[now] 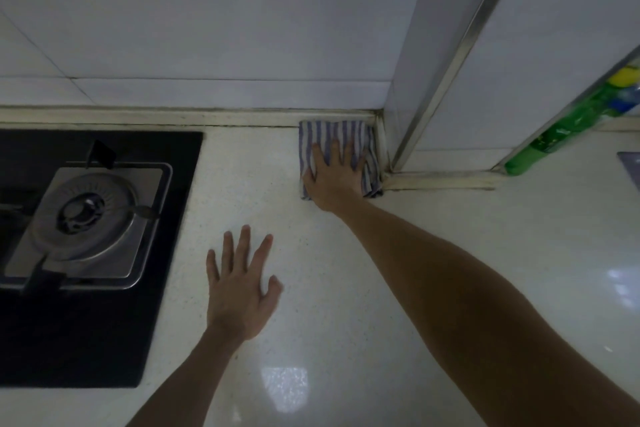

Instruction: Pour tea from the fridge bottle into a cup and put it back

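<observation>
My right hand (334,177) lies flat, fingers spread, on a folded blue-and-white striped cloth (325,133) in the back corner of the white countertop (346,288). The cloth rests against the wall base. My left hand (240,288) hovers or rests palm-down over the bare counter nearer to me, fingers apart, holding nothing. No cup, tea bottle or fridge is in view.
A black gas hob (86,253) with a steel burner (85,215) fills the left side. White tiled wall runs along the back. A metal-edged pillar (446,80) stands at the right, with a green bottle (554,135) beyond it.
</observation>
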Demonstrator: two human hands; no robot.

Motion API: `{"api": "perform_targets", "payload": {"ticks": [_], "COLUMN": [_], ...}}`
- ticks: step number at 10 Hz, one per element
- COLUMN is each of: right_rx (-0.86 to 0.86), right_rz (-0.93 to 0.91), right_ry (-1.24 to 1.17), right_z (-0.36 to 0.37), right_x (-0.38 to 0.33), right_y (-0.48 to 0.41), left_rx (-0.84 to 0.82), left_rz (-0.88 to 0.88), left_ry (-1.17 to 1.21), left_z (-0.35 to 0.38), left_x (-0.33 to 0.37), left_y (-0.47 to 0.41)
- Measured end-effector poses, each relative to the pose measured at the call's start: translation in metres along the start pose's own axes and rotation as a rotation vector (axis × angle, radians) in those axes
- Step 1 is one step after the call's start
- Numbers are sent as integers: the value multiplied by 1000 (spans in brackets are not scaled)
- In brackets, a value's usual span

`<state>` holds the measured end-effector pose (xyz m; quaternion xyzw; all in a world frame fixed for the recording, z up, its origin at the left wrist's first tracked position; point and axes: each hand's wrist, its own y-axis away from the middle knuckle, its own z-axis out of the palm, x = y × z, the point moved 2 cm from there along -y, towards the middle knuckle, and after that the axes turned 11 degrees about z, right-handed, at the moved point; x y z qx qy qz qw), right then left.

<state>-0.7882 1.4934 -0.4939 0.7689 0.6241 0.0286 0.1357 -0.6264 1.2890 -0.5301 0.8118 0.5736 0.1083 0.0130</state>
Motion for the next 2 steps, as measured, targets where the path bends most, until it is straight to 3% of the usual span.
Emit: {"api": "perform_targets", "payload": {"ticks": [2], "right_rx": [-149], "right_rz": [-60], "right_ry": [53], "right_z": [-21], "right_x": [4], "right_y": [28], "left_rx": [-76], "left_rz": [8], "left_ry": [27], "left_z": [-8], "left_x": [2], "left_y": [-3]}}
